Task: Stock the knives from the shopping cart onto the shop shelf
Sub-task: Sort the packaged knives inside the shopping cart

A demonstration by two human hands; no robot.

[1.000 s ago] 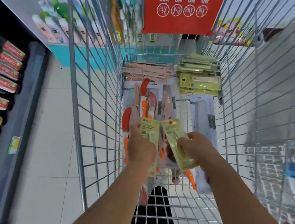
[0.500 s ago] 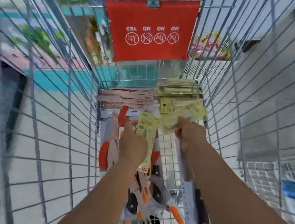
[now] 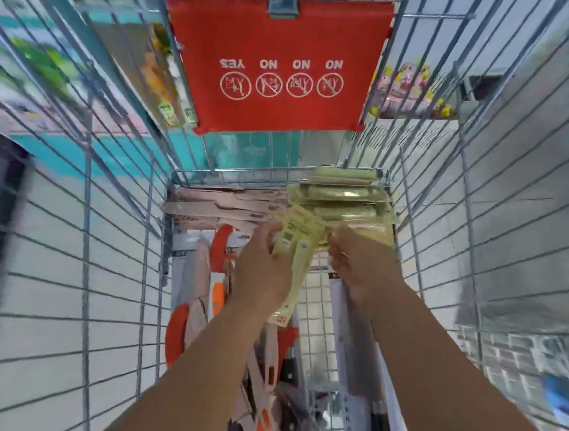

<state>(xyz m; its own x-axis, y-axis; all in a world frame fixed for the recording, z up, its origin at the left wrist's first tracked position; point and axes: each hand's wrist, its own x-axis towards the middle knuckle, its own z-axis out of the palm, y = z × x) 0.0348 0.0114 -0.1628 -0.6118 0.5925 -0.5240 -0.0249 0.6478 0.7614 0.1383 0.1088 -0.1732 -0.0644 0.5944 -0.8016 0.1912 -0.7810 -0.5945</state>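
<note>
Inside the wire shopping cart (image 3: 116, 269), the left grip (image 3: 260, 275) clasps a pale yellow-green carded knife pack (image 3: 293, 250). Just right, the right grip (image 3: 358, 259) pinches another from the matching stack (image 3: 343, 199) beyond.

Green knife pack (image 3: 296, 250): pale green card, held upright-tilted above the shopping cart (image 3: 116, 269) floor, near its far end.
Green pack stack (image 3: 343, 199): flat pile in the cart's far right corner.
Pink packs (image 3: 222, 206): flat along the cart's far wall, left of the green stack.
Orange-handled knives (image 3: 218, 271): packaged, heaped lengthwise on the cart floor.
</note>
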